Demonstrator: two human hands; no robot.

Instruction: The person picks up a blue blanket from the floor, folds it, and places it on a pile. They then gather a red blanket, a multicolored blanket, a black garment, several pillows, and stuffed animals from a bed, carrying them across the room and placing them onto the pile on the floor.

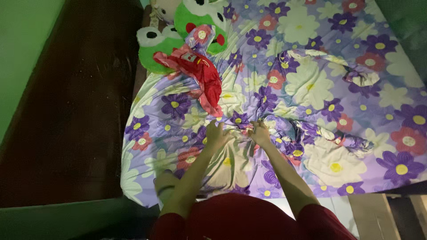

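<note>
At the bottom of my view, my red sleeves reach out over the near edge of the bed (pixel 133 186), which is covered by a purple floral sheet (pixel 311 89). My left hand (pixel 215 133) and right hand (pixel 259 132) sit close together near the middle of the sheet, both pressed into a bunched ridge of the fabric. The fingers of each hand are curled shut, pinching folds of the sheet. More wrinkles run off to the right of my right hand, toward a raised crease further up. Beyond my left hand lies a crumpled red cloth (pixel 201 73), resting on the sheet. Farther still, at the head of the bed, a green frog plush (pixel 200 18) leans against a second green plush (pixel 155 46). A dark wooden floor (pixel 75 111) runs along the left side.
</note>
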